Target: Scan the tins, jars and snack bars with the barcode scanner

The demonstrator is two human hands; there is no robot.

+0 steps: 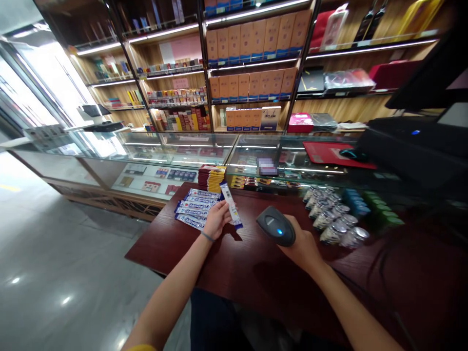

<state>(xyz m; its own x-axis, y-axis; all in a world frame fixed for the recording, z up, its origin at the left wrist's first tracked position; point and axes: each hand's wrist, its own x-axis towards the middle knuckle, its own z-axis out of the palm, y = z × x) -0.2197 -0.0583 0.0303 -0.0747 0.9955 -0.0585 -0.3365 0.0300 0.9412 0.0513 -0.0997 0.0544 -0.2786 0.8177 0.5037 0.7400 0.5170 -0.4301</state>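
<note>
My left hand (217, 220) is closed on a long, slim blue-and-white packet (231, 205), tilted above the table with printing and what looks like a barcode facing up. My right hand (302, 247) grips a black barcode scanner (276, 226), whose blue light is lit and whose head points toward the packet. Scanner and packet are apart. Left of my left hand, several similar packets (194, 205) lie in an overlapping row on the dark red table (234, 263). Behind them stands a stack of red and yellow packets (211, 178).
Several rows of cans (331, 214) stand on the table's right, beside blue and green packs (378, 207). Behind runs a glass display counter (183, 151), with a red mat (329, 153) and mouse (353, 154) on it. A dark monitor (420, 78) looms at right. Stocked shelves (252, 68) line the wall.
</note>
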